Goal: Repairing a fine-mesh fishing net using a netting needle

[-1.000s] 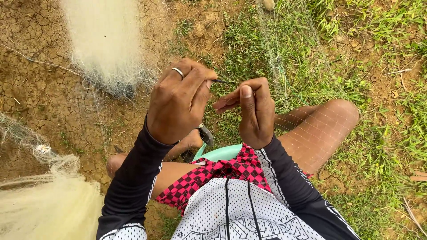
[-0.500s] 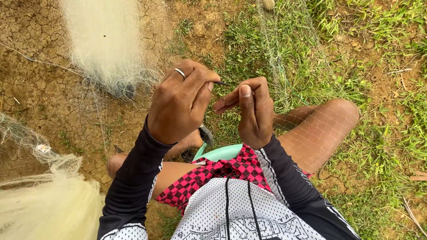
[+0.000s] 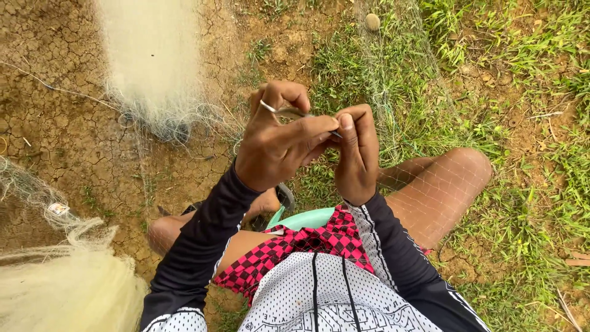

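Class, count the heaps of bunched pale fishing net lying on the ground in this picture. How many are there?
2. One heap of net lies on cracked soil at upper left; a second heap sits at lower left beside the sleeve. More may lie outside the frame.

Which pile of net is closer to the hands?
The net pile at the top, spread on the cracked dirt just left of the left hand. The other pile sits far down in the bottom-left corner.

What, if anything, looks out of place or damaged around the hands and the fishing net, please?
Nothing stands out. The left hand and right hand meet over fine net strands; whether the mesh there is torn cannot be told. The pale fishing net lies bunched on cracked soil, with another heap at lower left.
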